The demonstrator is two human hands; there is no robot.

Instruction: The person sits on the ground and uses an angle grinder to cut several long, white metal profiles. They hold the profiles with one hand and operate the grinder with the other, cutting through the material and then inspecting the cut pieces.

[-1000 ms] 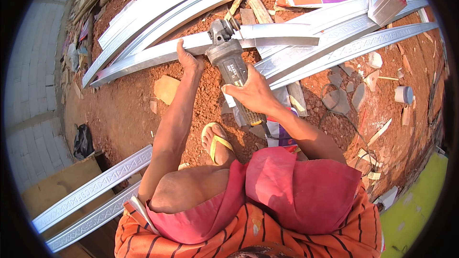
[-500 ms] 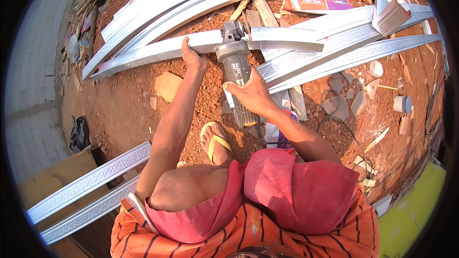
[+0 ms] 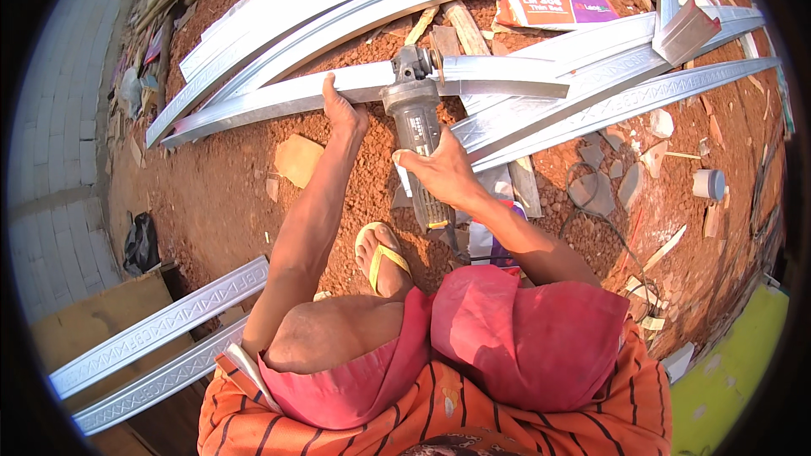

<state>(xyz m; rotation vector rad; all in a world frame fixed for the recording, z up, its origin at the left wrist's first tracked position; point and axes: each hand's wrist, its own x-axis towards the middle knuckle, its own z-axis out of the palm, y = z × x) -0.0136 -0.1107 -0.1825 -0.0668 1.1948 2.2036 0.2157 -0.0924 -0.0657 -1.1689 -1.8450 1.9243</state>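
A long silvery metal channel (image 3: pixel 262 105) lies crosswise in front of me, its left end lower than its middle. My left hand (image 3: pixel 345 114) grips its near edge, thumb up against the side and the other fingers mostly hidden. In my right hand (image 3: pixel 443 171) is a dark angle grinder (image 3: pixel 416 118), held round its body with the thumb across it. The grinder's head is over the channel, to the right of my left hand, and its thin disc is seen edge-on at the metal. Its cord leaves the rear end near my knees.
More metal channels (image 3: pixel 608 110) lie stacked beyond and to the right, others (image 3: pixel 160 317) at lower left. An orange-and-purple bag (image 3: pixel 553 7) rests behind them. Broken tile pieces (image 3: pixel 629 184), a loose cable (image 3: pixel 612 215) and a small grey-white cup (image 3: pixel 710 184) are on the reddish soil.
The view has shifted very slightly. Both hands, the grinder and the channel keep nearly the same places relative to each other.
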